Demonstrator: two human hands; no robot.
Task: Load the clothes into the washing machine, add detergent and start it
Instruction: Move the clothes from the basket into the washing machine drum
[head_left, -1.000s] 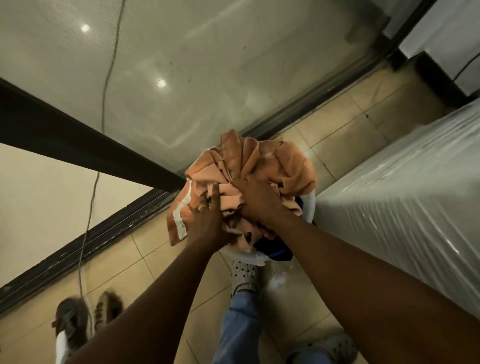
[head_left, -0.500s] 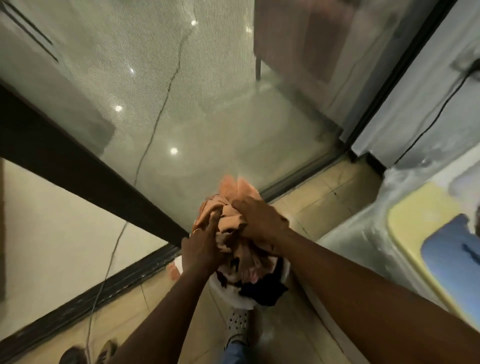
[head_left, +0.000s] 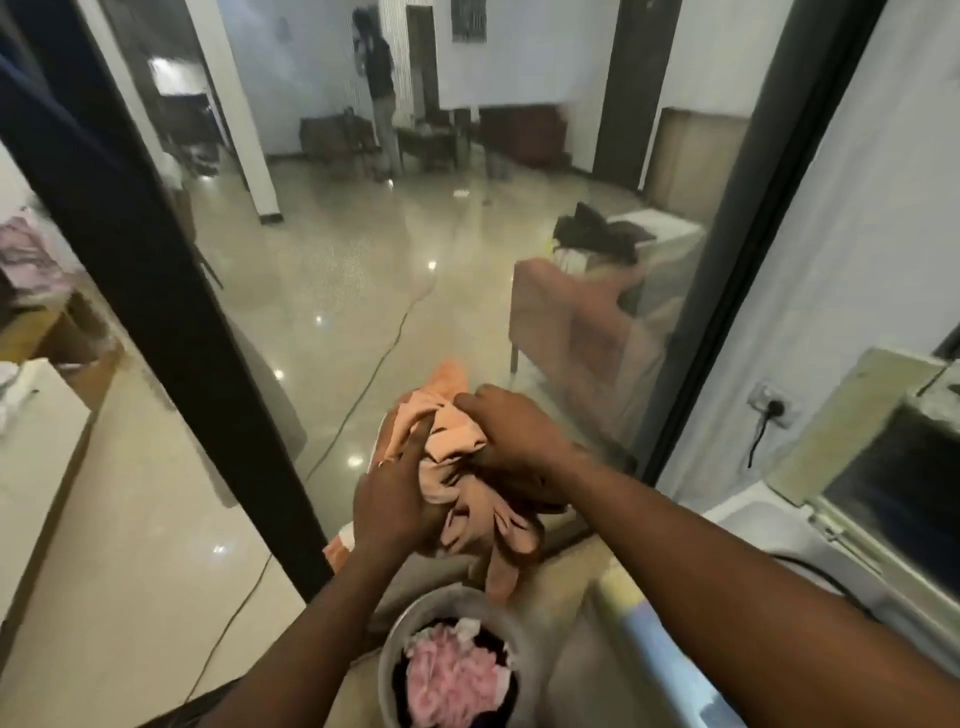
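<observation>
An orange cloth (head_left: 470, 499) is bunched between both my hands, held up in the air above a white laundry bucket (head_left: 392, 654). My left hand (head_left: 397, 499) presses its left side with fingers spread over the fabric. My right hand (head_left: 511, 441) clutches the top of the bundle. The bucket below holds a pink garment (head_left: 449, 675) and dark clothes. The washing machine (head_left: 810, 540) stands at the right, white, with its lid raised; its drum is hidden behind my right forearm.
A glass sliding door with a black frame (head_left: 171, 322) fills the view ahead. Behind the glass are a shiny floor, an armchair (head_left: 587, 322) and a person far back. A wall socket with a plug (head_left: 774, 408) sits right of the door.
Both hands have lifted the orange cloth out of the bucket and higher. My head has tilted up, bringing the room beyond the glass and the washing machine into view.
</observation>
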